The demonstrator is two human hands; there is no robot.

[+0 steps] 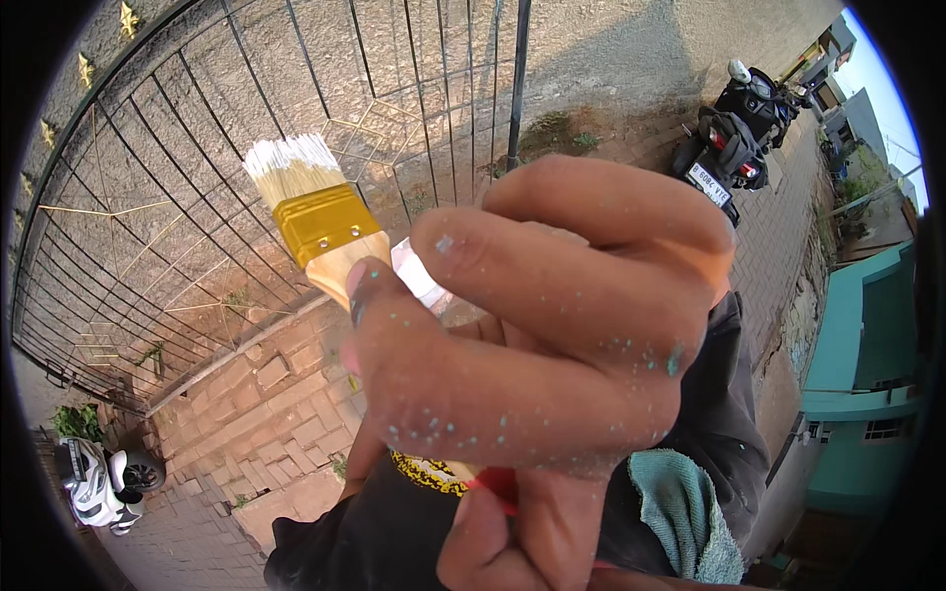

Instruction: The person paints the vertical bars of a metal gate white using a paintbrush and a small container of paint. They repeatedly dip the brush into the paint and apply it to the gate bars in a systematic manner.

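My right hand (547, 318), spotted with teal paint, fills the middle of the view, close to the camera. Its fingers are bent, and a flat paintbrush (325, 221) is gripped at the wooden handle. White paint coats the bristle tips, above a gold-coloured ferrule; most of the handle is hidden. Behind the fingers shows part of a white object (417, 273), too covered to name. Skin of another hand (480, 532) appears below, beside something red (499, 484); whether it is my left hand, and what it grips, is unclear.
A black metal gate (295, 44) with gold ornaments stands before a rough wall (591, 44). Brick paving (288, 414) runs below. A dark motorcycle (732, 140) is parked upper right, a white scooter (96, 480) lower left. A teal cloth (684, 510) hangs against dark clothing (325, 547).
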